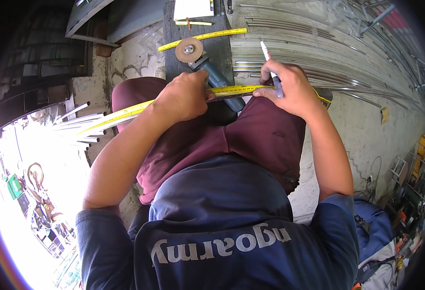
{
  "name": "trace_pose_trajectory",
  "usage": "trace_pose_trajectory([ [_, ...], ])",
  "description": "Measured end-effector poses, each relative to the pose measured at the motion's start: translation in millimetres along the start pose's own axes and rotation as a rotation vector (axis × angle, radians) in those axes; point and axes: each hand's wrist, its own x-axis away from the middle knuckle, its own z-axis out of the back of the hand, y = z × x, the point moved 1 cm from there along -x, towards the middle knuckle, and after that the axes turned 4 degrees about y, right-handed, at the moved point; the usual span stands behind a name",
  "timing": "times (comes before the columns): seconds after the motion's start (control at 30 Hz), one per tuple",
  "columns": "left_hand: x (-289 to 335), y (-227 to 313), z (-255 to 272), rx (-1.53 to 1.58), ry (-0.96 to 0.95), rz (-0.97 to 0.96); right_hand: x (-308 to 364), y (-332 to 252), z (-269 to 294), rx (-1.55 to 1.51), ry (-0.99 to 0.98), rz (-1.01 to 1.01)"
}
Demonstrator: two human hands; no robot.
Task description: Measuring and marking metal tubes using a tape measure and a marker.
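Note:
Across my lap runs the yellow blade of a tape measure (234,90), stretched along a thin metal tube that shows beside it at the left. My left hand (183,96) is closed round the blade, and probably the tube; its fingers partly hide them. A white marker pen (266,50) with a dark lower end sits between the fingers of my right hand (292,89), whose thumb touches the blade. Behind my right wrist shows the yellow and black tape case (324,96). Just beyond my left hand, a blue angle grinder (217,75) with a brown disc lies on a dark bench.
The dark bench (174,65) carries a separate yellow measuring strip (222,34) and a white pad (193,8). Several long metal tubes (290,63) lie on the floor to the right. More tube ends (89,140) stick out at the left. Tools clutter the far right edge.

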Motion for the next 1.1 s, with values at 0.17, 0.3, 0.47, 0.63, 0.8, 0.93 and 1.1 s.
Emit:
trace_pose_trajectory([
  [0.17, 0, 1, -2, 0.017, -0.011, 0.012, 10, -1, 20, -0.176, 0.140, -0.066],
  [0.3, 0, 1, -2, 0.011, 0.007, 0.010, 20, -9, 31, -0.487, 0.401, -0.063],
  [0.47, 1, 0, -4, 0.012, 0.018, -0.005, 26, -25, 31, -0.562, 0.433, 0.160],
  [0.63, 1, 0, -7, -0.009, 0.035, -0.010, 34, -33, -5, -0.695, 0.335, -0.029],
  [0.8, 1, 3, -6, -0.041, 0.011, -0.018, 34, -31, -27, -0.424, 0.291, -0.057],
  [0.93, 2, 6, -6, -0.037, 0.023, -0.015, 27, -27, -42, -0.349, 0.259, 0.108],
  [1.1, 3, 8, -4, -0.007, 0.027, -0.018, 24, -19, -61, -0.392, 0.285, 0.154],
])
